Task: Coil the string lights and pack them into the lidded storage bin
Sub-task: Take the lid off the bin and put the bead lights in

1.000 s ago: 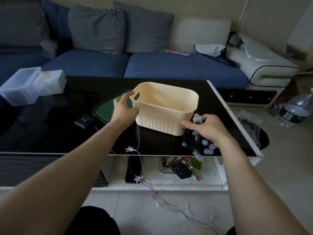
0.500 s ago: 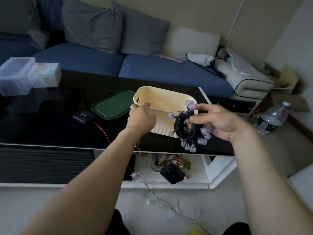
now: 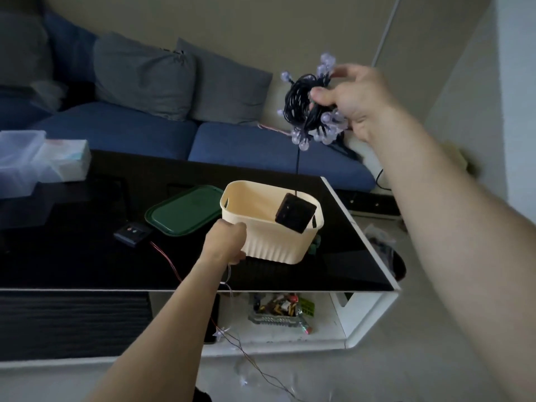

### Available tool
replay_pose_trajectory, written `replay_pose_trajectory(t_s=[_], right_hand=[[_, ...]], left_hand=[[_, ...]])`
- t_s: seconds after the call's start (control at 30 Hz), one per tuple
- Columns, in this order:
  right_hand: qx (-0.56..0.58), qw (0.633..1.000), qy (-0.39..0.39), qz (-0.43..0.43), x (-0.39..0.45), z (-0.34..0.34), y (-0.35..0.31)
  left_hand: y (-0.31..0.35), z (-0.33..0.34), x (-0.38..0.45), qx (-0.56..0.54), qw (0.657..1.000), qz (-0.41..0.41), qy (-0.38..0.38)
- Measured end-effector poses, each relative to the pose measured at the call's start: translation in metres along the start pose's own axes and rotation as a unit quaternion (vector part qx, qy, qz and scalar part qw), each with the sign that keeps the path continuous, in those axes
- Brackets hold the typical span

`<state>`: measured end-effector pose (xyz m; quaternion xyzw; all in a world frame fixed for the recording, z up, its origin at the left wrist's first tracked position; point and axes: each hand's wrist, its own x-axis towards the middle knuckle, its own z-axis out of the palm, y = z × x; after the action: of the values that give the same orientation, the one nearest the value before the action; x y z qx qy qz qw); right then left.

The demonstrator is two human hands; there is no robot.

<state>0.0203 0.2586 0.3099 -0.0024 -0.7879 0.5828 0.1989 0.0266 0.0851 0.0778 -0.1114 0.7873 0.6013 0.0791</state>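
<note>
Fingers [image 3: 236, 227] of the left hand [image 3: 226, 242] curl over the near rim of the cream bin [image 3: 275, 245], which sits near the table [image 3: 362, 256] right edge. Beside it lies the green lid [image 3: 185, 210]. Higher, right hand [image 3: 353, 100] fingers pinch the coiled string lights [image 3: 307, 111], black cord with pale bulbs, its battery box [image 3: 294, 216] dangling into the open bin.

This is a home living room. A blue sofa [image 3: 130, 132] with grey cushions [image 3: 145, 79] stands behind a glossy black coffee table [image 3: 72, 256].

Blue sofa [image 3: 121, 132]; glossy black table [image 3: 333, 256]; beige wall [image 3: 232, 27]
</note>
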Motion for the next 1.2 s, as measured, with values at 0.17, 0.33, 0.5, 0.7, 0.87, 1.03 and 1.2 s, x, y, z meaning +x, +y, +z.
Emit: replay_pose_trajectory(t_s=[0.17,0.33,0.5,0.7,0.87,1.03,1.2], right_hand=[[-0.052,0.994,0.073,-0.067,0.03,0.03,0.011],[-0.122,0.99,0.074,-0.023,0.03,0.055,0.063],[-0.185,0.982,-0.008,0.048,0.01,0.073,0.13],[-0.298,0.94,-0.116,0.12,0.003,0.087,0.178],[-0.287,0.953,-0.066,0.074,0.003,0.101,0.2],[-0.259,0.942,-0.211,0.036,0.001,0.097,0.199],[-0.252,0.954,-0.107,-0.121,-0.028,0.068,0.204]], left_hand=[[-0.014,0.009,0.0,0.096,0.993,0.074,0.01],[-0.017,0.027,0.005,0.18,0.971,0.141,0.062],[-0.013,0.028,0.011,0.176,0.962,0.159,0.134],[-0.004,0.034,0.014,0.156,0.967,0.156,0.129],[-0.006,0.036,0.024,0.152,0.964,0.168,0.139],[-0.007,0.036,0.033,0.145,0.963,0.18,0.141],[-0.003,0.027,0.031,0.125,0.968,0.177,0.126]])
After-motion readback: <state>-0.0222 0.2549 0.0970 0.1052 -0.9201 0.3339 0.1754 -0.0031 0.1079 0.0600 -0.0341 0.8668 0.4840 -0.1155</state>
